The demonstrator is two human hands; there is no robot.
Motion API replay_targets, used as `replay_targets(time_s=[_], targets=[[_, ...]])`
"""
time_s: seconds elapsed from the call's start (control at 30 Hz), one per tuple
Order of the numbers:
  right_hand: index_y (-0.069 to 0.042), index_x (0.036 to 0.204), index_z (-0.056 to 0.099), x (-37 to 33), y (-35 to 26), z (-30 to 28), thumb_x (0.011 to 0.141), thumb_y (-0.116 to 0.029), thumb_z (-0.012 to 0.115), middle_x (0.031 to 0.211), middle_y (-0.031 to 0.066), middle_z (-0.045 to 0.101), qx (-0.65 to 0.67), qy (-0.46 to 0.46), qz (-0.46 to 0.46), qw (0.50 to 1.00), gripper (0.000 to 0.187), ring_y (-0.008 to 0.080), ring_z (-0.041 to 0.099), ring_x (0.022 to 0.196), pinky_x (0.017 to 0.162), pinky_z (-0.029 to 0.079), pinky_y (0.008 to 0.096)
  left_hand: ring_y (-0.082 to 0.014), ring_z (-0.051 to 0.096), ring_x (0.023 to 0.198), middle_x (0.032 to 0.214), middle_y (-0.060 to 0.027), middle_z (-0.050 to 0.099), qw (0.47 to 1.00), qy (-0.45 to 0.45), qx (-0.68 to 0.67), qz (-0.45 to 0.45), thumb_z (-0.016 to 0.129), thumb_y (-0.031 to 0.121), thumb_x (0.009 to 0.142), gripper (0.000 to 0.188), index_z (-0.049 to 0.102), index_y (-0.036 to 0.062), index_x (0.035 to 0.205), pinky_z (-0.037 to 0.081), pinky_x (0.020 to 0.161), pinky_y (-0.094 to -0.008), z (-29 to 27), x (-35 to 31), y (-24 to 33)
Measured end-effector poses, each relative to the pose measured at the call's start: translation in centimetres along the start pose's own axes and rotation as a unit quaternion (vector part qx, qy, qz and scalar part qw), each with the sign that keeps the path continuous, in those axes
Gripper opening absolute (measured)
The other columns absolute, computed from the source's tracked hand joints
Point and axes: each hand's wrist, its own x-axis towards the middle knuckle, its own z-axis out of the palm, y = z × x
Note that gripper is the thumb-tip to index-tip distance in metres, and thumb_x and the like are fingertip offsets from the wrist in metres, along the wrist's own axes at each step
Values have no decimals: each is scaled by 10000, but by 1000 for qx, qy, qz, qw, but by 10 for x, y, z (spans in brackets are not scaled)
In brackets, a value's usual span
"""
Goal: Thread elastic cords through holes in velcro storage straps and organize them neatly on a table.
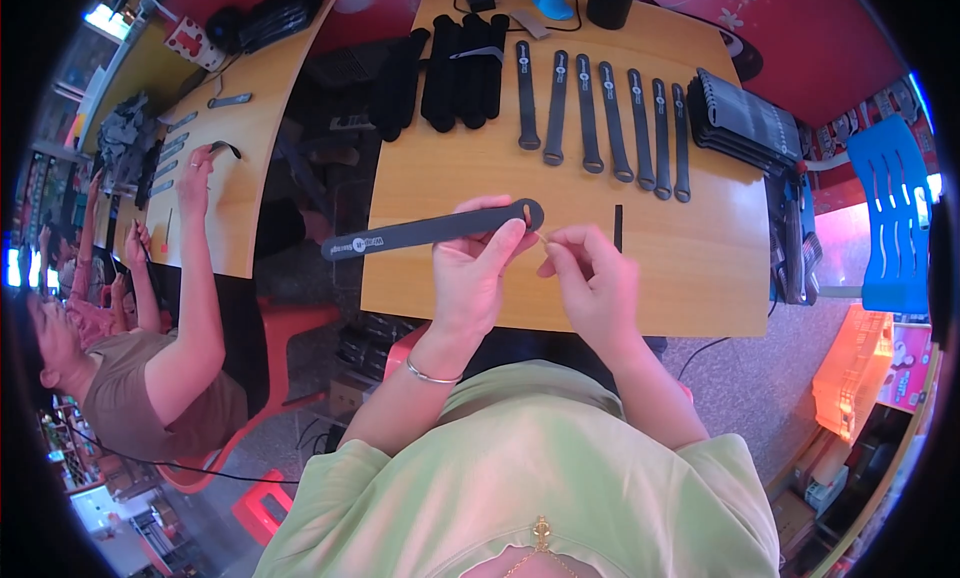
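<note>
My left hand (pixel 470 283) is closed around a long dark grey strap (pixel 400 231), close to its rounded end with a hole. The strap's other end points left over the table edge, its printed side showing. My thumb lies on the strap just beside the hole. Close by, my right hand (pixel 597 283) pinches a thin yellowish stick-like piece (pixel 542 238) against the rounded end; its exact kind is too small to tell. Beyond my hands, several similar straps (pixel 587 113) lie in a row, rounded ends toward me. A narrow black strip (pixel 618 228) lies right of my right hand.
Black strap bundles (pixel 462 73) lie at the table's far left, and a stack of grey straps (pixel 745 123) at its right. A blue stand (pixel 552 0) is at the back. Left, another person (pixel 165 378) works at a second table (pixel 235 163). A blue chair (pixel 893 213) stands right.
</note>
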Motion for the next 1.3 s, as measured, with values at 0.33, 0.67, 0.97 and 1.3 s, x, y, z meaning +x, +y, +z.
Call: replay_targets(time_s=[0.33, 0.67, 0.97, 1.3], targets=[[3, 911, 543, -3, 4, 11, 898, -34, 561, 736, 56, 638, 133, 5, 43, 990, 43, 83, 607, 635, 549, 445, 201, -136, 621, 870, 959, -79, 631, 998, 6, 45, 52, 620, -26, 842, 236, 543, 21, 1060, 525, 794, -268, 4, -6, -5], [-27, 950, 543, 1, 18, 7, 839, -28, 635, 769, 80, 649, -16, 73, -116, 990, 144, 147, 646, 649, 539, 485, 251, -122, 608, 868, 955, -86, 628, 990, -39, 120, 60, 614, -29, 847, 197, 530, -7, 1024, 492, 799, -238, 3, -10, -4], [-104, 1051, 639, 15, 5, -20, 735, -18, 668, 722, 64, 649, -203, -16, -261, 944, 329, 207, 636, 628, 534, 495, 289, -127, 624, 832, 919, -91, 643, 968, -131, 211, -42, 626, 3, 847, 161, 550, -19, 987, 518, 776, -255, -7, 0, 28], [-27, 972, 617, 4, -8, -6, 841, -34, 607, 726, 106, 648, -77, -32, -63, 995, 132, 209, 656, 652, 579, 502, 278, -144, 629, 805, 917, -119, 618, 986, -62, 150, 22, 702, -69, 747, 438, 428, -2, 1083, 523, 742, -245, -3, 0, 6]])
